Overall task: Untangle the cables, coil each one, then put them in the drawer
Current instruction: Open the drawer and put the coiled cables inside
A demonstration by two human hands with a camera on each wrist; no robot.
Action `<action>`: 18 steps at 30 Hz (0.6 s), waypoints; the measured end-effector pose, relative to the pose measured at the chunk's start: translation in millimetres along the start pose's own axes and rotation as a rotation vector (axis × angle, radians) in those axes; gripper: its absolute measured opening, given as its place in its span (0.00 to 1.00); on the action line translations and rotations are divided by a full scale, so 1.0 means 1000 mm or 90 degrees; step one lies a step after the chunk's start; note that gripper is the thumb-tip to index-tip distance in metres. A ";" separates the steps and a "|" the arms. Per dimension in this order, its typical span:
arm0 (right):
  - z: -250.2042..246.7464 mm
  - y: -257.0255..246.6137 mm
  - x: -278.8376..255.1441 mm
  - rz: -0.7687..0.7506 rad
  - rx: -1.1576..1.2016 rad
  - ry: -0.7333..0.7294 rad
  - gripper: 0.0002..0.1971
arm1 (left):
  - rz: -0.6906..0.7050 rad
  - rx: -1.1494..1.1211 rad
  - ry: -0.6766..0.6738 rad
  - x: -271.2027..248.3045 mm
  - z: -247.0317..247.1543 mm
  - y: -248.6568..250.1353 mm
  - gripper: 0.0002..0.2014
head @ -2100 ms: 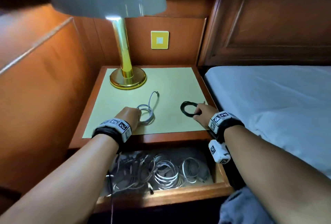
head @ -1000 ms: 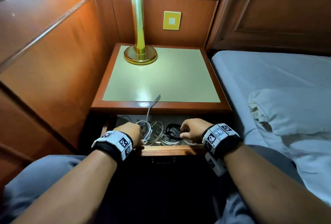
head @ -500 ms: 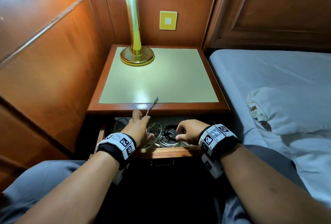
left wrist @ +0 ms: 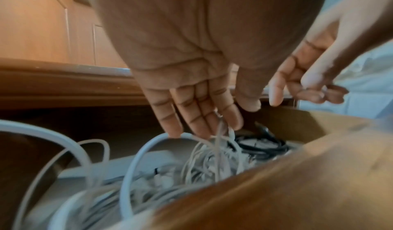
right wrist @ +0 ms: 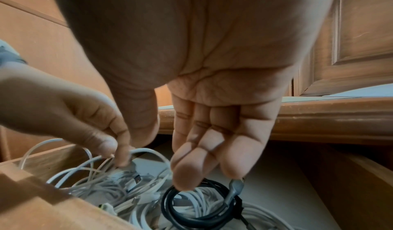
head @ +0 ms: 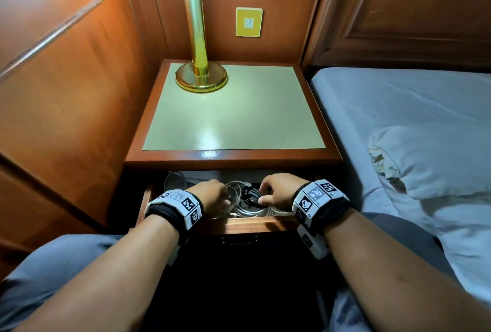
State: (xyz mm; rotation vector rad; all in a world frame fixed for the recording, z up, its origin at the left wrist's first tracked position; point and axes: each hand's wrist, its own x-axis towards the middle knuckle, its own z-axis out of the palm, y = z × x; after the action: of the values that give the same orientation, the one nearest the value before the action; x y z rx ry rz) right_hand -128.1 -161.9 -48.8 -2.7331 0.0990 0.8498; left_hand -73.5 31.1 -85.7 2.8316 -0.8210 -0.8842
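Note:
The nightstand drawer (head: 252, 223) stands open, holding several white cable coils (head: 252, 210). My left hand (head: 212, 196) reaches into its left part. Its fingers (left wrist: 191, 119) point down and hold the loosely coiled thin white cable (left wrist: 214, 153), whose end sticks up between them. My right hand (head: 273, 190) hovers over the drawer's middle, fingers relaxed. One fingertip (right wrist: 182, 181) touches the rim of the black coiled cable (right wrist: 170, 211), which lies on the white coils. The black coil (left wrist: 263, 147) shows to the right of my left fingers in the left wrist view.
The nightstand top (head: 233, 116) carries only a brass lamp (head: 200, 76) at the back left. A wood-panelled wall (head: 66, 87) closes the left side. The bed (head: 398, 108) with a pillow (head: 435, 161) lies to the right. My knees sit below the drawer.
Both hands carried the white and black cables from the nightstand top down into the drawer. The white cable's end, sticking up above the drawer before, is now down inside it. The right hand has let go of the black coil.

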 end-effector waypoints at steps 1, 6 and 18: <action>0.001 0.001 0.000 -0.001 -0.005 -0.001 0.19 | -0.003 0.013 -0.028 0.000 0.002 0.000 0.18; 0.005 0.007 0.001 0.003 -0.002 0.007 0.31 | -0.014 -0.003 0.013 -0.002 -0.010 -0.005 0.16; 0.051 -0.013 0.003 -0.065 -0.212 0.087 0.76 | -0.093 0.088 -0.051 -0.026 0.013 -0.014 0.67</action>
State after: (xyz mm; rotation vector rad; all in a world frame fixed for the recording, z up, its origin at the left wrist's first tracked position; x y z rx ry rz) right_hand -151.2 -135.3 -87.7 -3.0724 -0.1697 0.7050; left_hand -92.1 58.0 -86.3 3.0273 -0.7175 -1.0022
